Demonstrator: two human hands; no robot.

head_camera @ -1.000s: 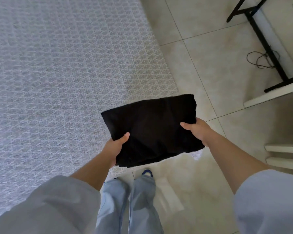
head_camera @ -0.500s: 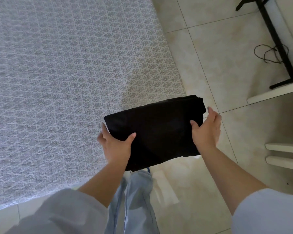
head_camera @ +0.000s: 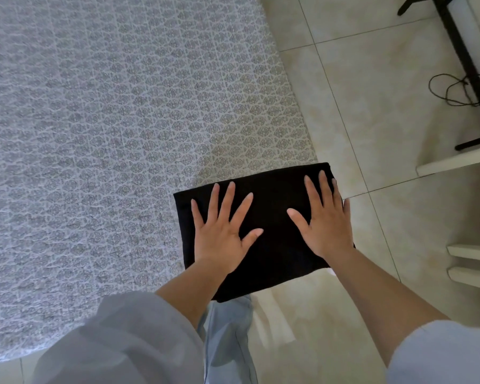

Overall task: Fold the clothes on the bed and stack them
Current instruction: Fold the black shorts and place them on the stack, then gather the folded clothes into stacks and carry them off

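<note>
At the bottom of the frame two pale grey sleeves [head_camera: 128, 339] frame a pair of light blue trousers [head_camera: 227, 336], with bare forearms reaching up from them toward the middle.

Just above, both hands lie flat with straight, spread fingers, grasping nothing. The left hand [head_camera: 219, 231] presses palm-down on the left half of a folded black garment [head_camera: 275, 231]; the right hand [head_camera: 326, 225] presses on its right half, its outer fingers near the cloth's right edge. The garment is a tidy dark rectangle, tilted slightly, lying at the lower right corner of the bed [head_camera: 94, 134], right of centre in the frame. Its near edge overlaps the trousers in this view; whether it overhangs the bed's corner there cannot be told.

The bed fills the left and upper left of the frame, covered by a grey-white spread with a repeated leaf-like pattern in rows.

To the right the floor [head_camera: 372, 106] is glossy cream tile with thin grout lines running diagonally. At the right edge white furniture slats [head_camera: 471, 261] jut in, and above them a white board edge [head_camera: 455, 162]. In the upper right corner a black metal frame [head_camera: 466, 65] stands on the tile, with a loose loop of dark cable [head_camera: 455, 88] lying beside it.
</note>
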